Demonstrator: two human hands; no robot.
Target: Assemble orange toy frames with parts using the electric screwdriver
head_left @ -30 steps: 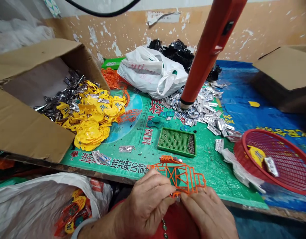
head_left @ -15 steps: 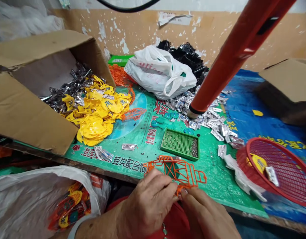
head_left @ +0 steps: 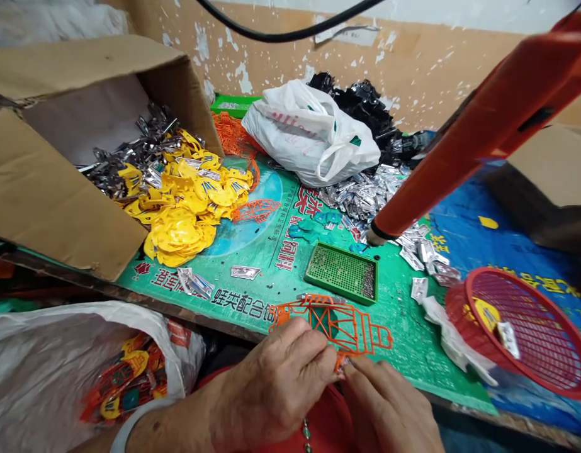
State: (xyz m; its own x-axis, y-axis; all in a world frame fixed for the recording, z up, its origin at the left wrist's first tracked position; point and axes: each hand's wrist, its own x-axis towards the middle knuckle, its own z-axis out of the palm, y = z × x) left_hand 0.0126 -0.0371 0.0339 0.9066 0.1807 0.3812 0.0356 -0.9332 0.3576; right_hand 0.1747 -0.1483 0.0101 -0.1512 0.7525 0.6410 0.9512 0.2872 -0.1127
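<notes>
At the table's front edge my left hand (head_left: 283, 371) and my right hand (head_left: 389, 396) meet, fingers closed on a small orange plastic piece (head_left: 343, 360) that shows between the fingertips. Most of that piece is hidden by the fingers. Just beyond the hands an orange lattice frame (head_left: 354, 327) lies flat on the green sheet, partly covered by my left hand. A silver strip (head_left: 321, 299) lies along its far edge. Farther back sits a green perforated tray (head_left: 337, 270) with small metal bits in it.
A cardboard box (head_left: 49, 195) spills yellow pieces (head_left: 179, 233) and metal parts at left. Below it hangs a white bag (head_left: 30, 371). A red post (head_left: 451, 151) slants over silver clips (head_left: 366, 189); a red basket (head_left: 535, 327) sits right. Behind is a white bag (head_left: 299, 126).
The view has shifted slightly, and the red post now leans farther right. My hands keep nearly the same place and grip on the small orange piece.
</notes>
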